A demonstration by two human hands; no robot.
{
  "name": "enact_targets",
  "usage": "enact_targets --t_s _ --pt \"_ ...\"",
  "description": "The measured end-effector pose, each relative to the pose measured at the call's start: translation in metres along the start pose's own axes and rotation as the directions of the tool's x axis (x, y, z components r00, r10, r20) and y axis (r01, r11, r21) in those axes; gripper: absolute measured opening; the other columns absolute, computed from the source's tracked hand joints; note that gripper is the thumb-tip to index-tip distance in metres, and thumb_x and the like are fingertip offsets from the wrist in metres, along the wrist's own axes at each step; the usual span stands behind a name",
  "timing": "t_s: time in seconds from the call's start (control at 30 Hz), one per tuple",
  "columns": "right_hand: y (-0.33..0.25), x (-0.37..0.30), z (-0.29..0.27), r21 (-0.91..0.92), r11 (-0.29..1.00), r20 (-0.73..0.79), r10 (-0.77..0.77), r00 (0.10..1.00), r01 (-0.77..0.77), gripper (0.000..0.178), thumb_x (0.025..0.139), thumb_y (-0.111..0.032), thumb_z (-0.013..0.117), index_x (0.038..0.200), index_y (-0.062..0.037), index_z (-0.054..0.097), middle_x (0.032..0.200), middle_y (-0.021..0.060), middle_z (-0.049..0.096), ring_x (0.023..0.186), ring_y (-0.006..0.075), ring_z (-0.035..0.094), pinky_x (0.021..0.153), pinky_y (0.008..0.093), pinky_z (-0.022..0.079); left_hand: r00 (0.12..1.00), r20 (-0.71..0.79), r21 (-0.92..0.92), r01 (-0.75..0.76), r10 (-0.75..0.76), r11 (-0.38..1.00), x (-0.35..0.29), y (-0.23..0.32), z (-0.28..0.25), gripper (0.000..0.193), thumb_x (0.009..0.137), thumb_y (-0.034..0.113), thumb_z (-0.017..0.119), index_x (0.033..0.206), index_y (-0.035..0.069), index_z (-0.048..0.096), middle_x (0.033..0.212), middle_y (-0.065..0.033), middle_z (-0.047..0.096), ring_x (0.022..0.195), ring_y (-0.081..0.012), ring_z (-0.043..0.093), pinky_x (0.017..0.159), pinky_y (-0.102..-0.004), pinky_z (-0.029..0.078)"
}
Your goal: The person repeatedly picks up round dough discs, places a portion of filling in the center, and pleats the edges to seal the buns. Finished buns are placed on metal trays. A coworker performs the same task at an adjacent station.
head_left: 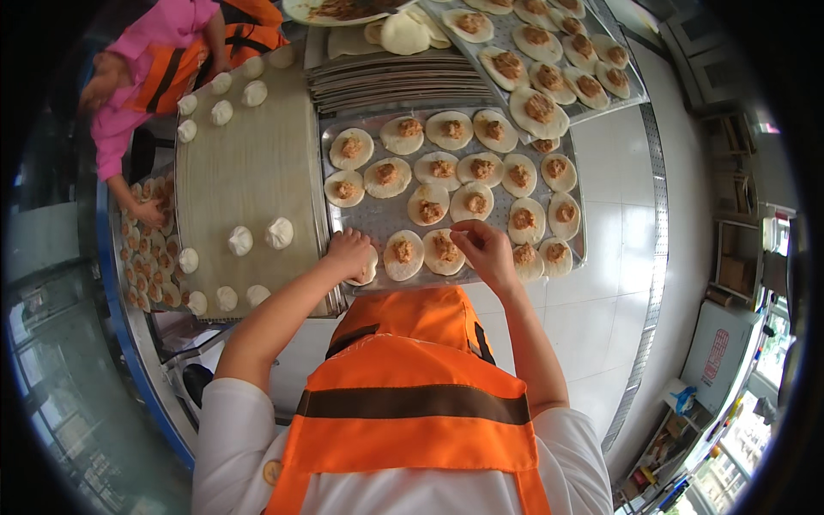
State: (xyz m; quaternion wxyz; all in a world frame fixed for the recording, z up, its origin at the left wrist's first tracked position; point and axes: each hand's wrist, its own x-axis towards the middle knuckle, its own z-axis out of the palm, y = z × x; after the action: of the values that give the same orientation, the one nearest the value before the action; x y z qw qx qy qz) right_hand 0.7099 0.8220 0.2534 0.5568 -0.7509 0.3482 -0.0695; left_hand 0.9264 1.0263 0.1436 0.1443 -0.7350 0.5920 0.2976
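Near the front left corner of a metal tray, my left hand curls over a round dough wrapper, covering most of it. My right hand is closed, fingertips pressed together at the upper right edge of another dough wrapper with brown filling in its middle. Whether those fingertips pinch anything is too small to tell. Between my hands lies a third filled wrapper. Several more flat wrappers, each topped with filling, spread over the tray in loose rows.
On the left, a ribbed board carries several white pleated buns. Beyond it, a person in pink reaches toward a tray of small filled rounds. A second filled tray overlaps at the far right. Stacked boards stand behind.
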Motion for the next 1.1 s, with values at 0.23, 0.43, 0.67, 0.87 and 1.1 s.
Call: enact_targets --t_s 0.23,0.43,0.67,0.87,1.1 --pt "0.005 -0.001 0.008 -0.014 0.998 0.006 -0.065 0.998 0.066 0.018 0.086 -0.019 0.07 0.098 -0.0054 0.07 0.062 0.0054 0.06 0.054 0.0138 0.056 0.054 0.03 0.044 0.952 0.056 -0.145 -0.292 0.302 0.945 -0.023 0.008 -0.004 0.044 0.071 0.012 0.073 0.103 0.005 0.043 0.097 -0.0175 0.061 0.093 -0.0372 0.063 0.077 -0.0476 0.051" --pt "-0.013 0.0 0.022 -0.031 0.997 0.072 -0.073 0.995 0.075 0.022 0.087 -0.022 0.07 0.1 -0.0044 0.069 0.066 0.0079 0.061 0.057 0.0173 0.058 0.057 0.0323 0.046 0.998 -0.066 -0.452 -0.05 0.022 0.89 -0.04 0.03 -0.047 0.053 0.072 0.012 0.076 0.116 0.001 0.048 0.099 -0.0168 0.067 0.09 -0.0329 0.067 0.077 -0.0405 0.054" --pt "-0.023 -0.001 0.05 0.19 0.981 0.322 -0.032 0.946 -0.032 0.034 0.089 -0.028 0.072 0.107 0.0004 0.068 0.091 0.0083 0.07 0.076 0.0144 0.063 0.067 0.0317 0.052 0.999 -0.008 -0.91 -0.024 -0.039 -0.414 -0.079 0.029 -0.08 0.034 0.087 0.005 0.07 0.118 0.003 0.058 0.106 -0.0053 0.067 0.095 -0.0155 0.066 0.087 -0.0298 0.053" --pt "-0.054 -0.012 0.067 -0.1 0.886 0.101 -0.444 0.89 0.453 0.028 0.085 -0.017 0.074 0.106 0.0012 0.067 0.085 0.0052 0.07 0.072 0.0114 0.062 0.065 0.0282 0.052 0.966 -0.11 -0.761 -0.233 -0.234 -0.606 -0.087 0.044 -0.071 0.032 0.091 0.006 0.065 0.122 0.004 0.056 0.111 -0.0061 0.064 0.096 -0.0149 0.065 0.086 -0.0289 0.054" --pt "-0.076 0.005 0.069 0.315 0.945 0.374 -0.039 0.926 -0.088 0.032 0.085 -0.015 0.074 0.111 0.0019 0.066 0.083 0.0072 0.07 0.07 0.0118 0.062 0.063 0.0264 0.053 0.911 -0.221 -0.797 -0.375 -0.349 -0.474 -0.104 0.051 -0.063 0.038 0.094 0.005 0.06 0.131 0.005 0.053 0.112 -0.0075 0.065 0.098 -0.0145 0.065 0.086 -0.0278 0.054"
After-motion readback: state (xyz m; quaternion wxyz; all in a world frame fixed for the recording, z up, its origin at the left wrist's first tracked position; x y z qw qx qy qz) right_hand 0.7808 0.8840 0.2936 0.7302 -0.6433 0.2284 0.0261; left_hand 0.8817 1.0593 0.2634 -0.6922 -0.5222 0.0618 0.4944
